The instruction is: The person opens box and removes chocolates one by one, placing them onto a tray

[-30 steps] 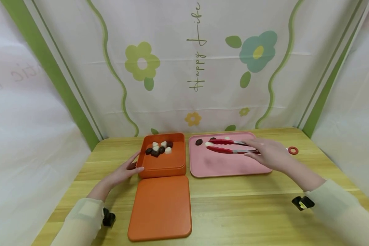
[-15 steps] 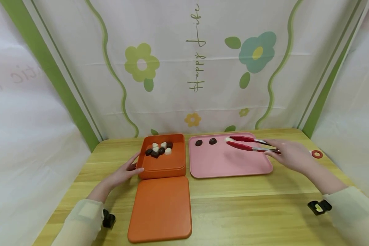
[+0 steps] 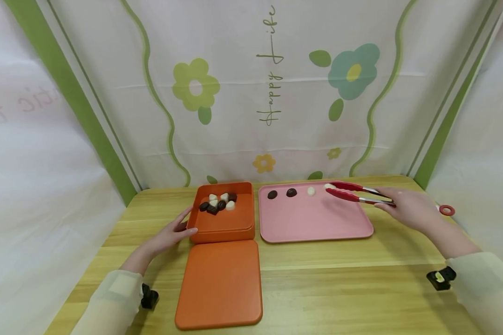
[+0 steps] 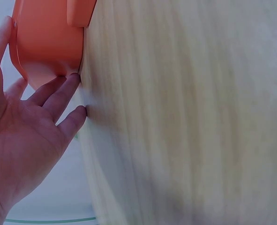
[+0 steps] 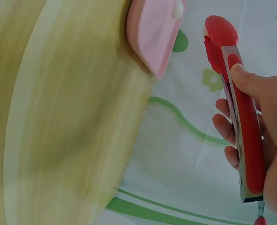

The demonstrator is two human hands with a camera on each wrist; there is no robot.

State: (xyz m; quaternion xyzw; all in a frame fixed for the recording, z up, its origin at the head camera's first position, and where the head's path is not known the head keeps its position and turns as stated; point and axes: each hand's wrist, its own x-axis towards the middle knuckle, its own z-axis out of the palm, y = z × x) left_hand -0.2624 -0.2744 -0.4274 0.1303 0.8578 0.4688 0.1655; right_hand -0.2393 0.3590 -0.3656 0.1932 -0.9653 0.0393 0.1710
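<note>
My right hand grips a pair of red-and-steel tongs by their middle. Between the red tips, partly hidden, is a white chocolate, at the back right of the pink tray. Left of it along the tray's back lie a white chocolate and two dark oval chocolates. My left hand rests against the left side of the orange box, its fingers extended and touching the wall in the left wrist view. Several dark and white chocolates sit inside the box.
An orange lid lies flat in front of the box. Box and tray stand side by side on the wooden table. A patterned cloth hangs close behind them, and more cloth encloses both sides.
My right hand has moved right with the tongs, carrying the white chocolate from behind the tray's left half to its back right. My left hand has stayed at the box.
</note>
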